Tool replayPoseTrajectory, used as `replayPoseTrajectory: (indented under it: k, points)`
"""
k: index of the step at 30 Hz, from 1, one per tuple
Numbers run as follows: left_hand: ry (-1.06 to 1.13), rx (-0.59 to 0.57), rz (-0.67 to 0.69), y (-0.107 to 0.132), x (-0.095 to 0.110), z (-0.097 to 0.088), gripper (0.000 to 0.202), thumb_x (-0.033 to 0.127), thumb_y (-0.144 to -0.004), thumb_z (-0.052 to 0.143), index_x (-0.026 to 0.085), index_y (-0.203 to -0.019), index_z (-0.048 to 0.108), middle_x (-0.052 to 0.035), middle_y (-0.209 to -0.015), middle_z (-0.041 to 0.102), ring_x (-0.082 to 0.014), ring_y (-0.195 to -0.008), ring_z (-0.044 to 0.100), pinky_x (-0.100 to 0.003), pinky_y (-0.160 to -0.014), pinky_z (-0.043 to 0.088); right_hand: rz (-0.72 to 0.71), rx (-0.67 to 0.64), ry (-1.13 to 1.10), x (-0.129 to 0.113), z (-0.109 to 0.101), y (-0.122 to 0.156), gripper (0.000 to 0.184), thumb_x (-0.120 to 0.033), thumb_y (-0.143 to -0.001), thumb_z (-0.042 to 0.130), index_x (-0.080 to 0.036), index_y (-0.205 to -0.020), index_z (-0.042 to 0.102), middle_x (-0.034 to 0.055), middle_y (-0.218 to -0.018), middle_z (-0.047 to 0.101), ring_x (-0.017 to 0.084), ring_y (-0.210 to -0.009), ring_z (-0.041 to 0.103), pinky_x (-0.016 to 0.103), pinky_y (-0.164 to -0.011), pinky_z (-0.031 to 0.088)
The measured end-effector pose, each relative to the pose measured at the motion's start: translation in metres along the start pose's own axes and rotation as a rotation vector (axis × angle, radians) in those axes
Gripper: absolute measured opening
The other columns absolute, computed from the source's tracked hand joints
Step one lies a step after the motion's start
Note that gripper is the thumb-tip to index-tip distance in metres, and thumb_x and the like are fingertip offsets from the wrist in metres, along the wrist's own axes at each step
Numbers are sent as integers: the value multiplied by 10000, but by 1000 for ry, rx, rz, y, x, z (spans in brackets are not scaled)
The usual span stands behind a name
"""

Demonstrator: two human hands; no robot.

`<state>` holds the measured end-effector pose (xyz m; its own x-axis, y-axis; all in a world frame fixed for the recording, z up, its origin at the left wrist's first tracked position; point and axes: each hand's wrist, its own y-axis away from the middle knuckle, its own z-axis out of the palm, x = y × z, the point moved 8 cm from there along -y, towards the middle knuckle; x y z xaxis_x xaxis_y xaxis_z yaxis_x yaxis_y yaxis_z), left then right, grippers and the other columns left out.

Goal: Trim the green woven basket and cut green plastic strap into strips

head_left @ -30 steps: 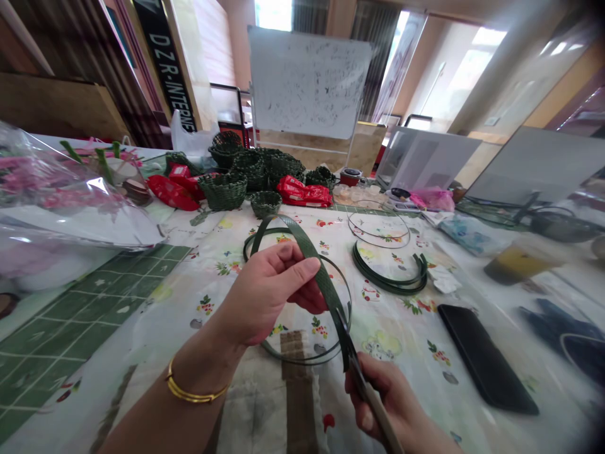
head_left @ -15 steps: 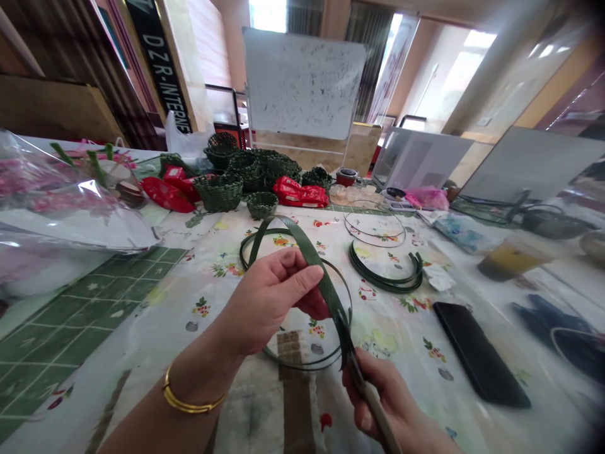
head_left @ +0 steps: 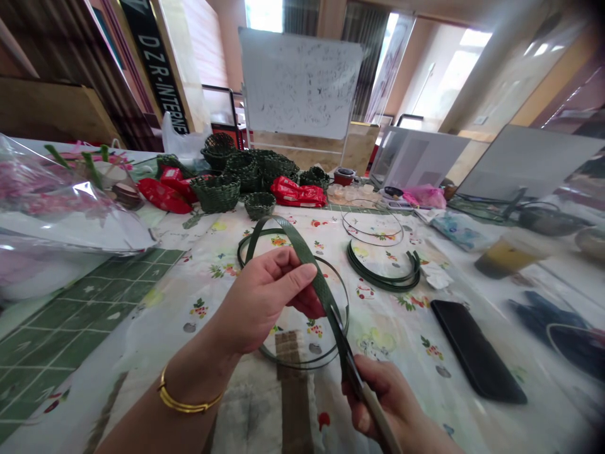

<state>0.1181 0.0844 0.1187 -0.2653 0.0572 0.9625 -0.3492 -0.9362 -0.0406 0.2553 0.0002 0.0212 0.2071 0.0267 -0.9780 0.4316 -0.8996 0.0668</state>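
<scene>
A textured dark green plastic strip (head_left: 293, 238) arches over my left hand (head_left: 262, 299), which pinches it between thumb and fingers. Lower down, the strip runs between the blades of a pair of scissors (head_left: 350, 369), and they slit it lengthwise. My right hand (head_left: 390, 397) is wrapped around the scissors' handles, just to the right of my left wrist. Behind my hands, a thin green loop (head_left: 302, 366) of strip rests on the flowered tablecloth (head_left: 203, 353). Part of the strip and the right fingers are hidden.
A bundle of curved green strips (head_left: 382, 284) lies beyond my right hand, near a black phone (head_left: 477, 350) and a cup of yellowish liquid (head_left: 508, 252). Green woven baskets (head_left: 217, 192) and red packets (head_left: 297, 192) stand at the back. A wrapped bouquet (head_left: 61, 202) lies left.
The scissor blades have moved a little further up the strip, towards my left fingers, and their tips now show more clearly. My left hand keeps its pinch. The view has shifted slightly.
</scene>
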Motion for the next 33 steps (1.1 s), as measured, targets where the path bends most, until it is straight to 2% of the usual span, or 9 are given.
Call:
replayPoseTrajectory:
  k: [4, 8, 14, 19, 24, 33]
  points:
    - [-2, -3, 7, 0, 1, 1, 176, 253, -834, 649, 136, -743, 553, 18, -575, 646, -106, -502, 637, -210, -530, 549, -8, 21, 23, 2, -1, 1, 551, -740, -730, 571, -194, -686, 509, -40, -585, 439, 95, -514, 363, 222, -496, 362]
    - [-7, -16, 18, 0, 4, -2, 193, 263, -824, 659, 140, -721, 552, 18, -574, 642, -109, -508, 637, -213, -533, 547, -10, 53, 140, 4, -7, 1, 572, -756, -714, 566, -188, -653, 536, -26, -571, 472, 116, -535, 403, 235, -503, 363]
    - [-66, -62, 8, 3, 2, 1, 208, 290, -820, 668, 143, -725, 554, 0, -604, 660, -113, -535, 642, -214, -547, 543, -73, 155, 308, -2, -16, 0, 602, -792, -692, 545, -190, -672, 557, 1, -662, 522, 154, -624, 447, 268, -571, 375]
    - [-72, -87, -18, 2, -7, 10, 210, 295, -827, 659, 133, -735, 564, -1, -632, 653, -104, -555, 633, -222, -566, 556, -47, 152, 237, 0, -16, 1, 614, -812, -681, 535, -198, -697, 549, -9, -660, 487, 156, -630, 425, 271, -578, 377]
    - [-55, -87, -18, 2, -8, 10, 200, 291, -834, 657, 130, -754, 570, 1, -638, 654, -99, -560, 630, -226, -575, 566, -22, 69, 111, 5, -11, 2, 534, -724, -700, 613, -196, -715, 539, -34, -621, 457, 121, -579, 367, 248, -546, 346]
    - [-23, -95, -5, 2, -5, 11, 206, 278, -829, 661, 121, -742, 560, -8, -641, 662, -108, -551, 643, -235, -565, 577, -46, 61, 89, 2, -5, 2, 526, -704, -736, 593, -192, -665, 498, -55, -562, 393, 98, -531, 316, 232, -508, 303]
